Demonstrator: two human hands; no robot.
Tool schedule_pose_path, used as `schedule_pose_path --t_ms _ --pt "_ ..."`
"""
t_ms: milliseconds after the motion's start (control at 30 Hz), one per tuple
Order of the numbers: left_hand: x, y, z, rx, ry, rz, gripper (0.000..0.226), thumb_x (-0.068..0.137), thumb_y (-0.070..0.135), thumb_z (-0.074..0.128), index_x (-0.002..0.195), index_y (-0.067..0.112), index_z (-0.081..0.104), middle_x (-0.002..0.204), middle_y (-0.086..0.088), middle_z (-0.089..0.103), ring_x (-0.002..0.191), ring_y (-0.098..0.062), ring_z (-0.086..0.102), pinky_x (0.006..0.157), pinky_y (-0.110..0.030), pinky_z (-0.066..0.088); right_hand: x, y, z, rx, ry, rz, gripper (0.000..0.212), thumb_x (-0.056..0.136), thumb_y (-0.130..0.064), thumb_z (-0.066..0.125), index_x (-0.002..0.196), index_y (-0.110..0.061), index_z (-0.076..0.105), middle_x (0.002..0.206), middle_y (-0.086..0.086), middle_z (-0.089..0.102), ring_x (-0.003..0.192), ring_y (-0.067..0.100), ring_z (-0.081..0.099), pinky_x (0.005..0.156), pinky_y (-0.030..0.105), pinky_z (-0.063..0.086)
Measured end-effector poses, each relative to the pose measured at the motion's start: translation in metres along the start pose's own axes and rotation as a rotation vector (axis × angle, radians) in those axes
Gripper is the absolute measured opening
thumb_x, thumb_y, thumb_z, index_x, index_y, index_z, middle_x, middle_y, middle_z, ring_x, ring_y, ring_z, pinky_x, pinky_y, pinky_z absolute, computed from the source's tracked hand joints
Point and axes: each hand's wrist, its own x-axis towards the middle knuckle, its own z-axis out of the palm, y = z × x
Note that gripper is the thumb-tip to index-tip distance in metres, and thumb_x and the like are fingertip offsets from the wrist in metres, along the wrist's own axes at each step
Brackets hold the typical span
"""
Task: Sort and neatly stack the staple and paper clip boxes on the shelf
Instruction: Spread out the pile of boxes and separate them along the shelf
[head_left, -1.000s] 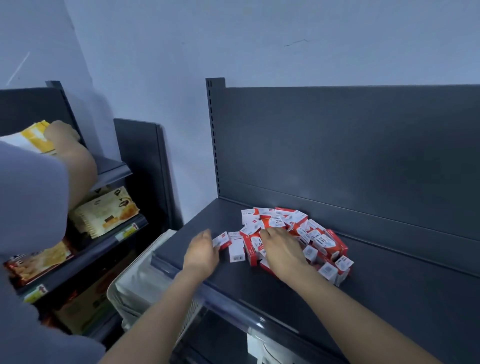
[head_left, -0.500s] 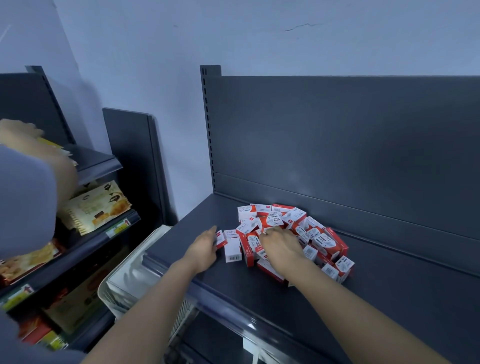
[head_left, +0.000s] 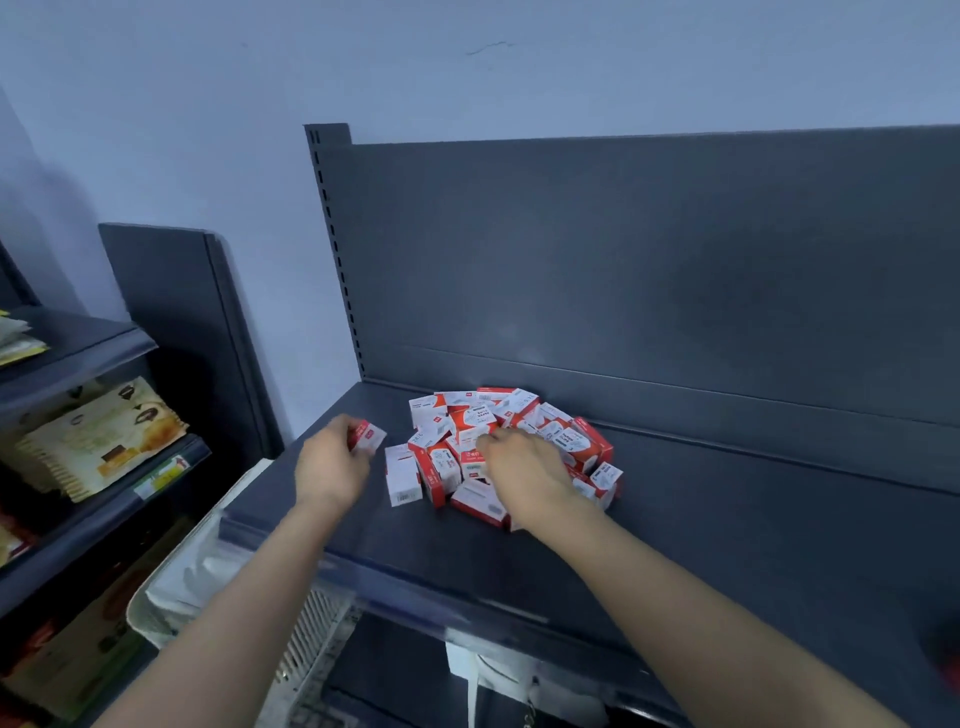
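Left hand (head_left: 332, 467) grips box (head_left: 368, 435), end pointing right; right hand (head_left: 524, 470) on pile (head_left: 569, 441).

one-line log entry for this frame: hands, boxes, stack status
left hand: holds one red-and-white box, left of pile of boxes | right hand: on pile, grip unclear | shelf: boxes jumbled, no stack yet

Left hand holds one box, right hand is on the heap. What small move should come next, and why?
Probably the left hand should set its small box flat on the bare shelf left of the pile, starting a stack: the boxes there lie jumbled, none stacked, while the right hand rests on them.
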Motion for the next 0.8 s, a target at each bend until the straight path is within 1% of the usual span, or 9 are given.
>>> schedule_pose_path --t_ms 100,167,233,300,333,433,500,667,800 --pt "-0.005 0.04 -0.003 -0.051 0.028 0.104 0.022 0.088 0.023 0.061 0.103 0.007 0.062 0.097 -0.011 0.07 0.088 -0.03 0.062 0.07 -0.027 0.038 -0.019 0.016 -0.009 0.049 0.059 0.049 0.037 0.088 -0.002 0.056 0.124 -0.006 0.05 0.116 0.013 0.058 0.106 0.03 0.057 0.083 0.038 0.048" --pt "-0.012 0.07 0.003 -0.054 0.018 0.183 0.022 0.088 0.019 0.061 0.107 0.008 0.062 0.098 -0.011 0.07 0.089 -0.029 0.063 0.07 -0.027 0.039 -0.034 0.032 -0.013 0.077 0.107 0.095 0.029 0.09 -0.003 0.052 0.12 -0.007 0.052 0.111 0.012 0.06 0.102 0.029 0.059 0.076 0.035 0.046" --pt "-0.027 0.104 0.015 -0.061 -0.005 0.267 0.026 0.087 0.016 0.061 0.11 0.007 0.062 0.102 -0.011 0.07 0.094 -0.03 0.063 0.074 -0.029 0.043 -0.054 0.053 -0.018 0.1 0.14 0.146 0.026 0.089 -0.002 0.051 0.114 -0.007 0.053 0.109 0.012 0.06 0.1 0.03 0.059 0.073 0.033 0.044" --pt "-0.047 0.139 0.03 -0.072 -0.053 0.343 0.027 0.085 0.013 0.063 0.111 0.005 0.062 0.105 -0.012 0.07 0.098 -0.031 0.063 0.08 -0.03 0.045 -0.079 0.077 -0.022 0.133 0.166 0.199 0.025 0.087 -0.006 0.054 0.112 -0.008 0.055 0.11 0.01 0.06 0.101 0.03 0.059 0.077 0.033 0.046" --pt "-0.058 0.156 0.04 -0.075 -0.084 0.37 0.027 0.084 0.012 0.064 0.11 0.005 0.062 0.105 -0.012 0.07 0.098 -0.03 0.063 0.08 -0.029 0.044 -0.092 0.091 -0.024 0.142 0.176 0.224 0.024 0.087 -0.008 0.056 0.111 -0.008 0.055 0.11 0.01 0.06 0.102 0.03 0.059 0.078 0.033 0.046" --pt "-0.091 0.203 0.072 -0.095 -0.185 0.41 0.026 0.085 0.014 0.063 0.11 0.009 0.062 0.103 -0.009 0.071 0.095 -0.027 0.064 0.08 -0.028 0.045 -0.133 0.136 -0.025 0.127 0.194 0.321 0.019 0.09 -0.009 0.055 0.109 -0.008 0.055 0.109 0.009 0.061 0.102 0.03 0.059 0.072 0.033 0.041" --pt "-0.114 0.23 0.094 -0.104 -0.246 0.438 0.024 0.085 0.015 0.062 0.109 0.012 0.061 0.105 -0.006 0.07 0.096 -0.027 0.064 0.084 -0.032 0.049 -0.16 0.168 -0.024 0.116 0.18 0.398 0.019 0.091 -0.009 0.054 0.11 -0.009 0.054 0.109 0.009 0.062 0.1 0.03 0.059 0.069 0.032 0.037" --pt "-0.169 0.285 0.139 -0.118 -0.348 0.461 0.016 0.084 0.015 0.062 0.1 0.015 0.062 0.096 -0.003 0.071 0.092 -0.025 0.063 0.083 -0.038 0.052 -0.221 0.239 -0.018 0.106 0.103 0.54 0.019 0.092 -0.008 0.051 0.11 -0.009 0.053 0.106 0.01 0.064 0.096 0.03 0.06 0.066 0.03 0.036" --pt "-0.202 0.314 0.169 -0.066 -0.424 0.456 0.015 0.084 0.018 0.059 0.098 0.016 0.062 0.095 -0.003 0.07 0.089 -0.024 0.062 0.079 -0.036 0.052 -0.253 0.279 -0.009 0.092 0.025 0.617 0.018 0.091 -0.009 0.052 0.11 -0.01 0.052 0.105 0.01 0.063 0.094 0.028 0.06 0.065 0.03 0.036"
